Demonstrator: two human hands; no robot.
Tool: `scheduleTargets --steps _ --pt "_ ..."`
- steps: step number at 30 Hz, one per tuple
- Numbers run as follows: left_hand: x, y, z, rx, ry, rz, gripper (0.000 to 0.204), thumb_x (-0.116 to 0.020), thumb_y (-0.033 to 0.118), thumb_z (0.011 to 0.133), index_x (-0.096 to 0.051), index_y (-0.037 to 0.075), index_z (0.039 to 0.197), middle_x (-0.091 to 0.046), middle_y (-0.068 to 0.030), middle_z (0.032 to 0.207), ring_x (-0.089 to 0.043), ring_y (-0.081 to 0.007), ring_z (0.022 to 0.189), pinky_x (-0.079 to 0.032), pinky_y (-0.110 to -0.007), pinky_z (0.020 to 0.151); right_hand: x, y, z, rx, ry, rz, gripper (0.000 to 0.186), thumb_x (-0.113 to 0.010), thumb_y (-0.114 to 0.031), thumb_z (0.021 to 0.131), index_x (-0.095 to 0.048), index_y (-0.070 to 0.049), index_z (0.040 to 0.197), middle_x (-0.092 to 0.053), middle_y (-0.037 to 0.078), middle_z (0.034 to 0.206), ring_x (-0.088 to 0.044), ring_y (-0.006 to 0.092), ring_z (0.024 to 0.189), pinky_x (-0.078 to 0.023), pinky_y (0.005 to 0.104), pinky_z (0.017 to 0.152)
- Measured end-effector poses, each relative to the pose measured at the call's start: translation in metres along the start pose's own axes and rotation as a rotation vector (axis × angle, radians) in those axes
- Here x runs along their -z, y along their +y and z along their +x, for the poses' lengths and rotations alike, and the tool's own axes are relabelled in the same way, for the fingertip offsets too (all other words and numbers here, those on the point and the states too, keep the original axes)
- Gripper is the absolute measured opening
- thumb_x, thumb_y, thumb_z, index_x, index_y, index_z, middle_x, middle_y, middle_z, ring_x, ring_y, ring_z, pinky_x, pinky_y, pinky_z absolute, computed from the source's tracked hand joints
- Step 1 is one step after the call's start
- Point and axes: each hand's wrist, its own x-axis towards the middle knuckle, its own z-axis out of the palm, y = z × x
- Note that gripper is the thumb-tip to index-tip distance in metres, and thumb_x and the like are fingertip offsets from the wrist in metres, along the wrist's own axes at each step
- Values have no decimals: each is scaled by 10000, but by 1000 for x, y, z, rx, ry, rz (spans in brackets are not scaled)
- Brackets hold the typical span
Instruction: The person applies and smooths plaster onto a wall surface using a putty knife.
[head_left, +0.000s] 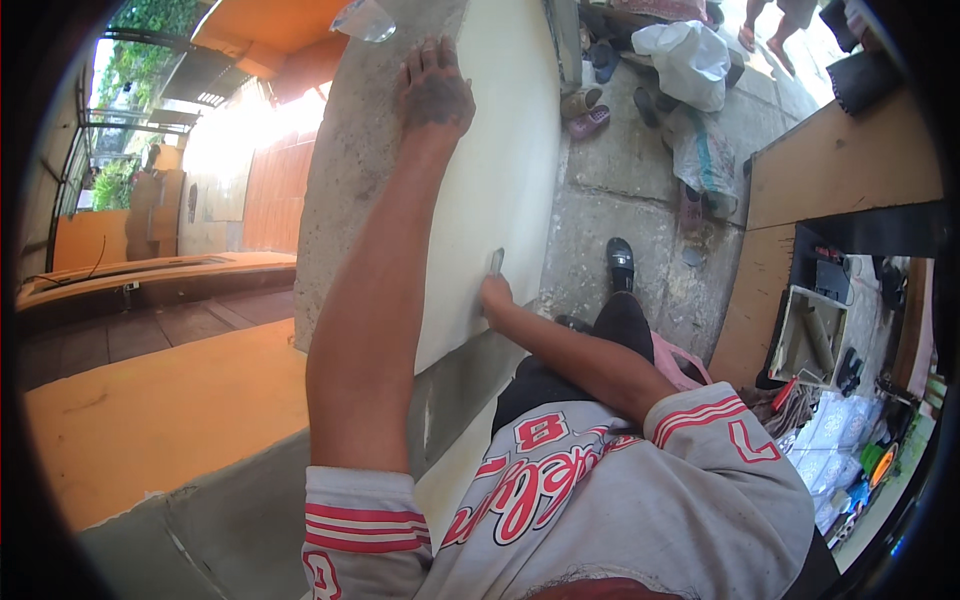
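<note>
My left hand [435, 95] lies palm down with fingers stretched out on the grey concrete top of a low wall [347, 220], near its far end. Just beyond the fingers is a clear plastic container [365, 22]. My right hand [493, 298] is closed round a small flat metal tool [497, 260], held at the smooth white surface [500, 170] that runs along the grey top. Whether the tool's edge touches that surface I cannot tell.
Concrete paving [640, 180] holds scattered footwear [588, 122] and white plastic bags [680, 62]. Another person's legs [775, 40] show at top right. A brown board structure [800, 150] with clutter stands right. Orange ledges [150, 410] are left; my shoe [620, 262] is on the paving.
</note>
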Motion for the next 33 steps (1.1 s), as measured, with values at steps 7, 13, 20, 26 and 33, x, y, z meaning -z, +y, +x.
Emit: scheduleTargets --steps 7,13,20,26,33 --pt "3 -1 0 -2 -49 45 666 -529 337 978 -266 79 1533 -294 -132 1581 -285 -305 1460 -265 -417 1196 -7 -77 -29 810 138 37 475 -353 -121 1031 -342 -11 1492 -408 245 1486 -402 381 1367 -307 408 1141" --pt "0 -1 -1 4 -42 38 664 -536 329 974 -276 67 1526 -311 -139 1572 -300 -308 1452 -270 -419 1193 9 -53 -12 177 107 88 483 -401 -97 1002 -393 -82 1485 -448 239 1459 -448 385 1328 -353 405 1112" --pt "6 1 -2 -9 -26 35 659 -528 329 979 -274 66 1528 -316 -138 1569 -302 -307 1451 -278 -417 1190 6 -46 -40 783 129 -91 554 -442 -61 978 -355 -141 1520 -381 184 1523 -383 369 1376 -308 419 1146" --pt "3 1 0 -2 -29 49 662 -530 323 977 -271 63 1528 -309 -140 1572 -319 -313 1443 -287 -421 1185 6 -67 -1 878 198 -32 506 -429 -84 990 -395 -126 1493 -427 195 1487 -419 382 1342 -333 428 1120" --pt "4 1 1 -11 -33 26 654 -529 316 976 -278 60 1523 -312 -142 1566 -316 -319 1443 -290 -438 1182 -2 -12 -36 48 147 -84 442 -415 -236 1011 -479 -62 1412 -530 234 1379 -522 402 1244 -419 434 1044"
